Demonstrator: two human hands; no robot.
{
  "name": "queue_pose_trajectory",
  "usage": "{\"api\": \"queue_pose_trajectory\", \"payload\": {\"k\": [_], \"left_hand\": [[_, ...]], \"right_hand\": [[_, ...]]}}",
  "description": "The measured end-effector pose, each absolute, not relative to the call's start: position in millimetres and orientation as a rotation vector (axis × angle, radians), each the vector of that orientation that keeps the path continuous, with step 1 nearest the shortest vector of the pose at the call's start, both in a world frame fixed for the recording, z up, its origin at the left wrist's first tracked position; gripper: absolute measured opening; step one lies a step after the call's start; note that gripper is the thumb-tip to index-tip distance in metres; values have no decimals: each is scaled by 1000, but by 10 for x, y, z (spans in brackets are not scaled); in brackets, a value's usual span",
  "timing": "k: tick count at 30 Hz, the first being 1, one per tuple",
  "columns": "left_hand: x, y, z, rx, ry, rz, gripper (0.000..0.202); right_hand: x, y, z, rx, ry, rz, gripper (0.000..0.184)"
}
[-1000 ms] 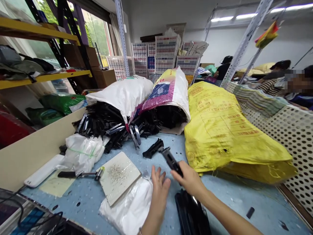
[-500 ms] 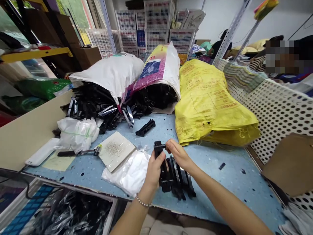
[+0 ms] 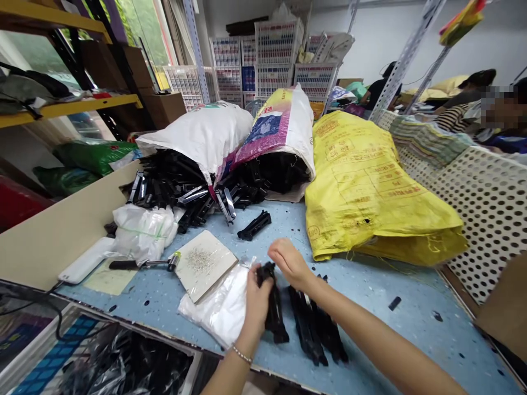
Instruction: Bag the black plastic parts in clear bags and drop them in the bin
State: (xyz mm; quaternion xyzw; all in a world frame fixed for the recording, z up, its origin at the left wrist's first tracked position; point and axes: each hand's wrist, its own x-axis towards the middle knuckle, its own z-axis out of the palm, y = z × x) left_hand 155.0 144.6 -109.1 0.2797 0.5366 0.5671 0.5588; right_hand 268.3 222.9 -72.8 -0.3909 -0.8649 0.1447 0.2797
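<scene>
My left hand [image 3: 258, 296] is wrapped round a long black plastic part [image 3: 275, 315], which slants down to the tabletop. Just above its top end is my right hand [image 3: 290, 264], fingers curled together; what they hold, if anything, is hidden. Beneath my right forearm lie more long black parts [image 3: 305, 326], side by side, with shiny strips showing. A single black part [image 3: 254, 225] rests farther back. Left of my left hand is a white plastic bag [image 3: 218, 310], partly under a pale square board [image 3: 206, 263] strewn with small bits.
Black parts [image 3: 173, 181] spill from white sacks [image 3: 206, 129] at the back. A yellow sack [image 3: 366, 186] lies right, beside a perforated white panel [image 3: 489, 192]. A black-handled metal tool [image 3: 144, 264] and bundled plastic bags [image 3: 144, 230] lie left. Co-workers [image 3: 473, 93] sit beyond.
My right hand has come away from the black part's upper end, where it gripped a small projecting piece. My left hand has turned and lowered the part. The view has shifted slightly.
</scene>
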Motion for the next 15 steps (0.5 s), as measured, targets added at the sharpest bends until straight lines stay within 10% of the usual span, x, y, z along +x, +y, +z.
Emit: {"api": "queue_pose_trajectory", "payload": {"k": [15], "left_hand": [[1521, 1436, -1121, 801, 1132, 1354, 48]], "right_hand": [[2673, 3085, -915, -1319, -2429, 59, 26]]}}
